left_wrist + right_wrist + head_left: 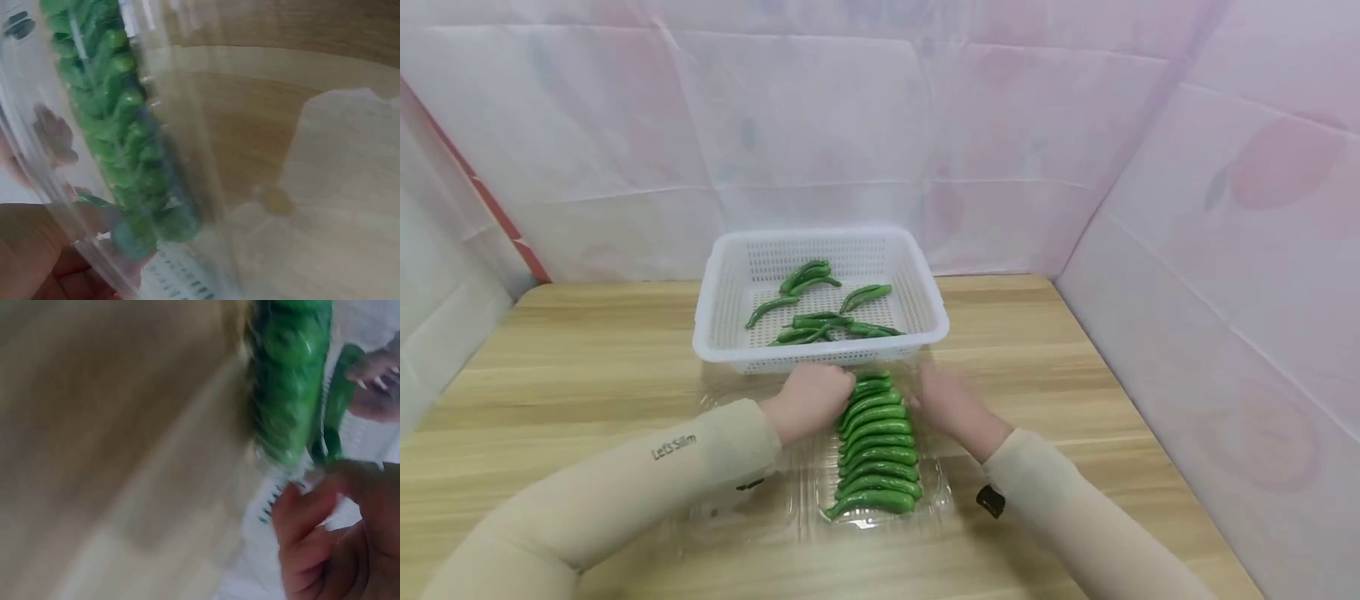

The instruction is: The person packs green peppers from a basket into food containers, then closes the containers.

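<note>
Green chili peppers [877, 462] lie side by side in a column in one half of a clear plastic clamshell box [940, 492]. My left hand [816, 402] is curled at the far left end of the column and appears to pinch one pepper there; a green tip [94, 200] shows by its thumb. Opposite, at the far right, is my right hand [951, 408], blurred. Its fingers [300, 515] are bent close to the pepper ends, and whether they grip one is unclear. Beyond both hands stands a white basket [820, 354] with loose peppers [820, 319].
The box's other half [745, 508] lies flat under my left forearm. The wooden table [1022, 333] is bounded by a patterned cloth wall [820, 125] behind and another cloth wall [1247, 292] at the right.
</note>
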Demonstrator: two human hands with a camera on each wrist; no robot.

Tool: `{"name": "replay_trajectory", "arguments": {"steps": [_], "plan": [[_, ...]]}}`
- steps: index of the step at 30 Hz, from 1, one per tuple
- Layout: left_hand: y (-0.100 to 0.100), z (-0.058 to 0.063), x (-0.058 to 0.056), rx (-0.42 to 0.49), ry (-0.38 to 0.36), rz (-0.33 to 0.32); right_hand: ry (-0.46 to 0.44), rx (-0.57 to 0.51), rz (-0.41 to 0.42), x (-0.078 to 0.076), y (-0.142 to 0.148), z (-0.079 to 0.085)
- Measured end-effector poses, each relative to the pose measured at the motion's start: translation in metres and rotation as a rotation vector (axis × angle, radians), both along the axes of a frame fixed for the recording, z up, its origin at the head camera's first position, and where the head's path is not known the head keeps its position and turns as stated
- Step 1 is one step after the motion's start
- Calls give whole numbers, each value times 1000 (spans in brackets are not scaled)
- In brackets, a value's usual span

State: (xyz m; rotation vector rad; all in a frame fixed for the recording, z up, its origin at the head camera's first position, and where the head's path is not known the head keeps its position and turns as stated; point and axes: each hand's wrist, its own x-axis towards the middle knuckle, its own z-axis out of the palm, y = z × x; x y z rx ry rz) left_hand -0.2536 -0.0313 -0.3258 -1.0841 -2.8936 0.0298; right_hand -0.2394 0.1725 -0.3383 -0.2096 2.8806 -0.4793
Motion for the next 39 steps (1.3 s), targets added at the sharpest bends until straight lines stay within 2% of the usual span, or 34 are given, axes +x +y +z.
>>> {"name": "replay_trajectory", "arguments": {"steps": [2,6,13,18,30,39], "plan": [[-1,-2,0,-2,-1,0,-54,-89,-49,1,-3,-3],[-3,-6,-2,1,0,-3,-81,-124,-101,4,-8,-4],[-7,-15,-5,5,26,34,24,78,-25,5,-16,-4],[-6,-17,-6,-6,40,35,36,169,0,5,-20,-4],[-6,-13,-4,13,40,20,24,198,-11,6,-21,0],[-7,-8,-6,-2,12,15,16,221,-16,6,-21,3]]}}
